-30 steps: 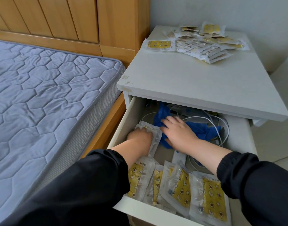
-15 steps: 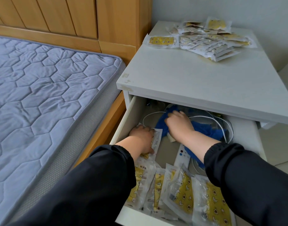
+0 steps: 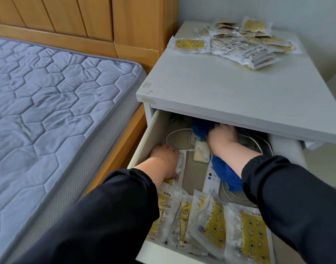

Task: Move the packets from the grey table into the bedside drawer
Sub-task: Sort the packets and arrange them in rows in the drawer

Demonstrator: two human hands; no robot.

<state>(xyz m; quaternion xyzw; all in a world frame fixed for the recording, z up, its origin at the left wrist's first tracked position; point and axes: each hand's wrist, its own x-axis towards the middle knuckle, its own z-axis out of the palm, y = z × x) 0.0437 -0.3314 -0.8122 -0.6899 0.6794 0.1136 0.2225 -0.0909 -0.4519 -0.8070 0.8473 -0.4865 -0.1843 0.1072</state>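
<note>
Where the drawer [image 3: 153, 130] stands pulled out toward the camera, its front end holds a row of packets [image 3: 211, 221] leaning one against the next. Each is a clear, crinkled plastic pouch with a yellow printed card inside, dotted with small dark and white figures. Two arms in black sleeves [image 3: 115, 216] reach in over them.

Just behind the row, on the drawer's left side, the left hand [image 3: 164, 159] grips one more packet [image 3: 180, 162], fingers curled over it and the thumb against its near edge; this packet lies against the drawer floor. Beside it in the middle are a white remote control [image 3: 213, 180] with a red and a blue button, and a small cream-coloured pouch [image 3: 201, 153]. A blue cloth [image 3: 228, 174] lies under the right forearm and shows again farther back. White cables [image 3: 174, 133] loop across the floor.

Deeper in, the right hand [image 3: 222, 138] is knuckles-up against the far part of the blue cloth, under the overhang of the top; its fingertips are in shadow, so I cannot tell whether it grasps the cloth.

On the grey table [image 3: 230, 96] above, a pile of packets [image 3: 243, 48] is spread at the far edge near the wall, with a single packet [image 3: 190, 44] flat beside it on the left. A blue-grey quilted mattress [image 3: 58, 103] and a wooden headboard [image 3: 87, 20] lie to the left.
</note>
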